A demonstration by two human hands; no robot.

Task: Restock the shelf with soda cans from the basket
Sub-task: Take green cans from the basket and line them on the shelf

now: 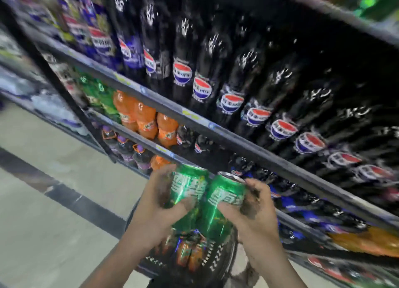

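A: Starting at the left, why is the left hand (159,203) wrapped around that green can (187,192)?

B: Its fingers curl round the can's body, thumb side toward the camera, so the can rides tilted with its top leaning toward the shelf (216,134). I'd judge that a carrying grip, ready to slide the can in base first once it is set upright.

A: And the second green can (222,203)?

B: The right hand (252,205) grips it the same way, fingers closed round its side. The two cans touch along their flanks, held together just above the basket (218,261), which sits below the wrists. One in each hand halves the trips, I'd say.

A: Where do they belong?

B: Hard to say. The shelves ahead carry orange bottles (149,123) and rows of dark cola bottles (226,82), and I can't pick out a free slot for cans.

A: What else is unclear?

B: Everything is smeared by motion. The can lettering is unreadable, the fingertips blur into the metal, and the left can's top rim is lost. The basket's contents show only as orange and dark patches, its lower edge cut off. The lower right shelves dissolve into colour.
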